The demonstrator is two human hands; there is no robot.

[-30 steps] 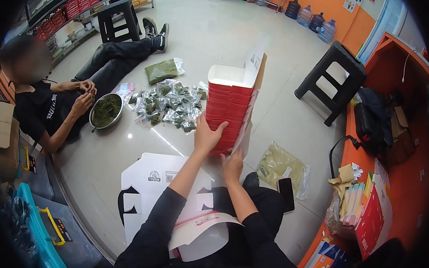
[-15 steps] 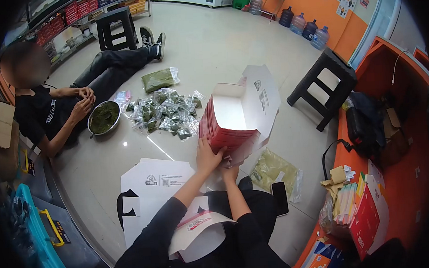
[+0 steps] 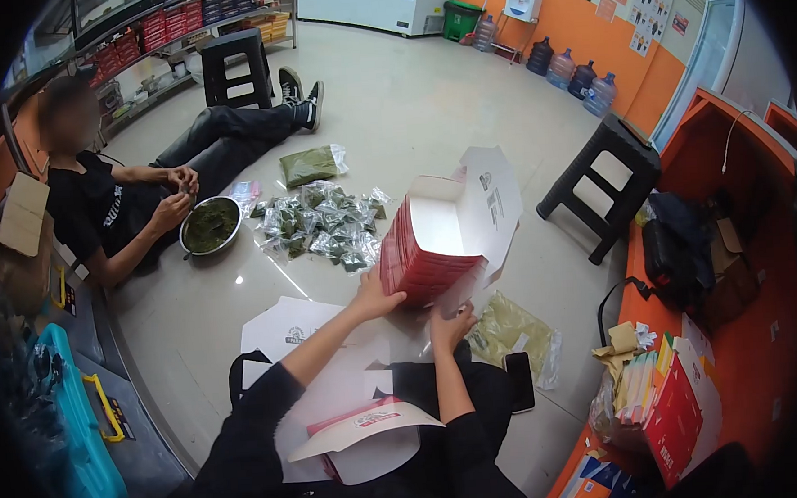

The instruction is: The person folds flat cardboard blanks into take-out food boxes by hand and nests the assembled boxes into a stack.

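In front of me is a stack of nested red and white cardboard food boxes (image 3: 421,248), its open top showing a white inside and a raised flap. My left hand (image 3: 376,293) is closed on the stack's left side, thumb across the red face. At the lower right corner, my right hand (image 3: 452,325) has its fingers curled at the bottom edge. A folded white box with a printed flap (image 3: 363,436) rests at my lap. Flat white box sheets (image 3: 303,322) lie on the floor to the left.
Several small bags of green filling (image 3: 325,221) and a larger green bag (image 3: 311,165) lie beyond. Another person (image 3: 112,205) sits left by a metal bowl (image 3: 211,225). A phone (image 3: 519,382) and a flat plastic bag (image 3: 511,333) lie right. A black stool (image 3: 604,184) stands near the orange counter.
My left hand has shifted from the front face to the left side of the box stack. My right hand shows more, at the lower right corner. The whole view has shifted slightly.
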